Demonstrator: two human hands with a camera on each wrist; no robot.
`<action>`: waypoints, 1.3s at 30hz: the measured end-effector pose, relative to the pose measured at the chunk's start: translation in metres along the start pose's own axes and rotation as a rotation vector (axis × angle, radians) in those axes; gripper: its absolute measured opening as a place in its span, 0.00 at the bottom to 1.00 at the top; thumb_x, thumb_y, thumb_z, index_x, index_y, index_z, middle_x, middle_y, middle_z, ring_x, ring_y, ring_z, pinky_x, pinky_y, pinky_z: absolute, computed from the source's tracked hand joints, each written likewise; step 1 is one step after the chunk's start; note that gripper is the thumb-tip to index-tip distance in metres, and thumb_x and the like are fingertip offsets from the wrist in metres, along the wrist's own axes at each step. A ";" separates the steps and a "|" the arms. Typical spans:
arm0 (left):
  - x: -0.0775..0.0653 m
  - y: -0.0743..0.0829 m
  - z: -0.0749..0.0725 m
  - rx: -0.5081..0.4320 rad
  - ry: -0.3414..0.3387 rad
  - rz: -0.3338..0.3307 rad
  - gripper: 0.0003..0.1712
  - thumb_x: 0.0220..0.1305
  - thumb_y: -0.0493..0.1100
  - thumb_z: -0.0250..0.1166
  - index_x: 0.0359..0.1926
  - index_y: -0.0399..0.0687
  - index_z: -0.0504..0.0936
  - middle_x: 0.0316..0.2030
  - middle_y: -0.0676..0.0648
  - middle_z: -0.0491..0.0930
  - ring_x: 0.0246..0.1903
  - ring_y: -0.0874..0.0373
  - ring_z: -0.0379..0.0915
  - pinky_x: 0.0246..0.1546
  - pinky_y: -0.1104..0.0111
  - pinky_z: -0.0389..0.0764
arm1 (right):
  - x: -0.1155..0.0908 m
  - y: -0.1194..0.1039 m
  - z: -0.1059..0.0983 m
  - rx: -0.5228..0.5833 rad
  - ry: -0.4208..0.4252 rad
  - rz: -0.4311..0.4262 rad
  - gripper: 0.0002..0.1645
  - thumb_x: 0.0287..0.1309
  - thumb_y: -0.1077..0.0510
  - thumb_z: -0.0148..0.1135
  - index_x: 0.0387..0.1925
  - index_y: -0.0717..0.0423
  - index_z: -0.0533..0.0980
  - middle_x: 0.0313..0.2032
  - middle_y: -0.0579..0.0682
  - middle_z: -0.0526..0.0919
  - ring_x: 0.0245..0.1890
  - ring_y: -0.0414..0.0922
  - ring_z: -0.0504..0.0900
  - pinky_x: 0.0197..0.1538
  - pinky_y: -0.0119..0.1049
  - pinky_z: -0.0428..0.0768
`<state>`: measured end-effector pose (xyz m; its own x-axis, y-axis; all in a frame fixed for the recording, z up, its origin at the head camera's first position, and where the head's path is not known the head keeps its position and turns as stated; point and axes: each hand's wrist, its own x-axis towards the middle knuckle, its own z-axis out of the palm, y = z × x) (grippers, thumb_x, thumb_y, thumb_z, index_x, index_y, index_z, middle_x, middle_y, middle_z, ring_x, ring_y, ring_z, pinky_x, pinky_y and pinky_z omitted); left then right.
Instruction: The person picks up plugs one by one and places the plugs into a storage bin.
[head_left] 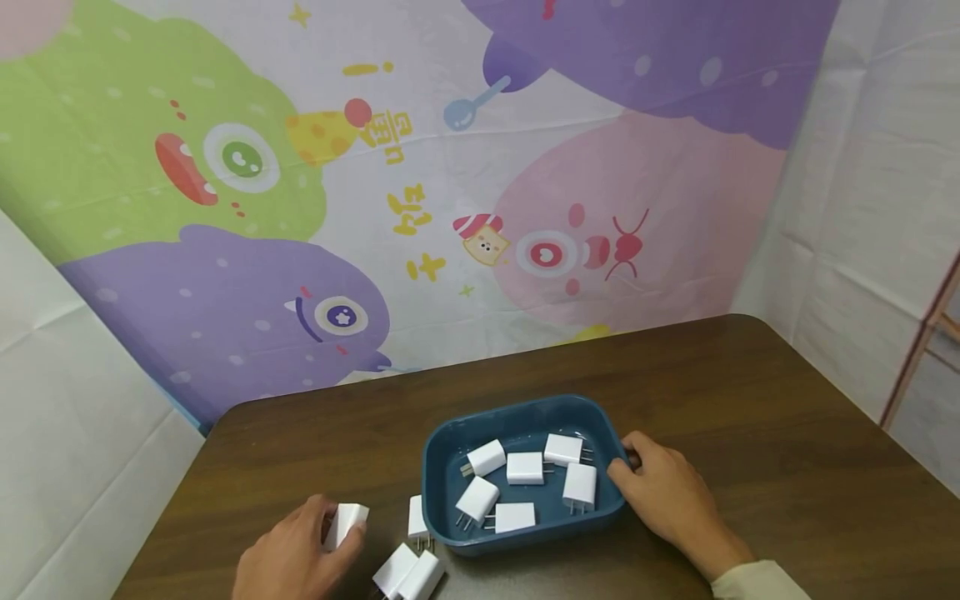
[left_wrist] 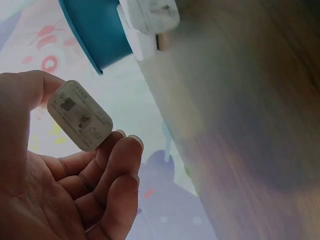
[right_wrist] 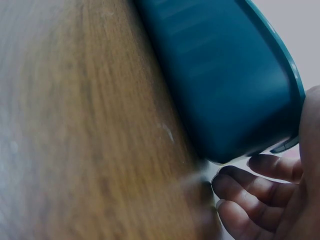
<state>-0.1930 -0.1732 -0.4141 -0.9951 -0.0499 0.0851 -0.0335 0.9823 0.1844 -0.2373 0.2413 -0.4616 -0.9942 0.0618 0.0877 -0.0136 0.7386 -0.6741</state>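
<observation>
My left hand (head_left: pixel 288 550) pinches a white charger plug (head_left: pixel 346 526) between thumb and fingers, just above the table left of the bin. In the left wrist view, that charger (left_wrist: pixel 80 116) shows its end face with small grey print. My right hand (head_left: pixel 667 492) grips the right end of a blue plastic bin (head_left: pixel 525 542), thumb at the rim. The right wrist view has its fingers (right_wrist: pixel 250 187) curled by the bin's outer wall (right_wrist: pixel 225 85). Several white chargers (head_left: pixel 525 468) lie scattered inside the bin, metal prongs pointing various ways.
Three more white chargers lie on the dark wooden table (head_left: pixel 750 417): one charger (head_left: pixel 417 518) against the bin's left side, and two touching chargers (head_left: pixel 408 573) nearer the front. A cartoon-printed cloth (head_left: pixel 450 317) hangs behind the table, with pale cloth at both sides.
</observation>
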 end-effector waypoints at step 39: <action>0.030 0.079 -0.014 -0.112 -0.022 0.161 0.21 0.62 0.61 0.66 0.46 0.53 0.82 0.28 0.57 0.77 0.25 0.63 0.69 0.25 0.65 0.73 | 0.000 -0.001 0.000 -0.013 -0.004 0.004 0.12 0.61 0.51 0.59 0.43 0.52 0.79 0.30 0.44 0.80 0.29 0.42 0.75 0.33 0.39 0.70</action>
<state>-0.2240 -0.0994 -0.3837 -0.9886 0.1113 0.1012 0.1356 0.9509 0.2782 -0.2370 0.2403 -0.4608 -0.9947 0.0619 0.0819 -0.0082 0.7473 -0.6645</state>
